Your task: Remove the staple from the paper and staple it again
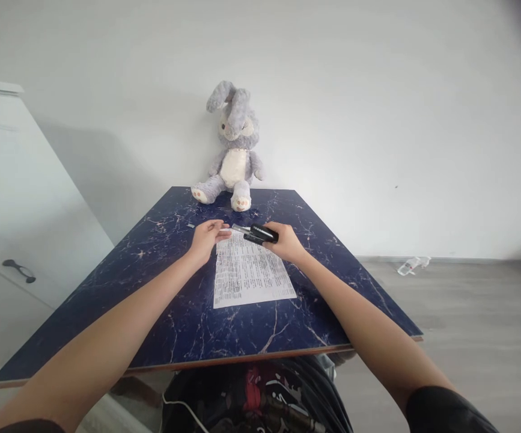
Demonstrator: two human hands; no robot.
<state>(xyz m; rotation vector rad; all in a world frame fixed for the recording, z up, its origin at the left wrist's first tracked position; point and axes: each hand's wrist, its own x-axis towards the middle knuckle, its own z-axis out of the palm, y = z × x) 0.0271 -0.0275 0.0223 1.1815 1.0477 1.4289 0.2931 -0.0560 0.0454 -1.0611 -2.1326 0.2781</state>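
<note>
Printed paper [251, 270] lies on the dark blue marbled table [170, 325]. My right hand [286, 240] is closed around a black stapler [264, 233], whose front end points left over the paper's top edge. Beside that end, my left hand [207, 239] has its fingers apart, with the fingertips at the paper's top left corner; nothing is visibly gripped in it. A small pale object [190, 225] lies on the table to the left of the paper's top, too small to make out.
A grey plush rabbit [234, 162] sits at the table's far edge against the wall. At left stands a white cabinet [26, 204] with a dark handle. A clear plastic packet [413, 265] lies on the floor at right.
</note>
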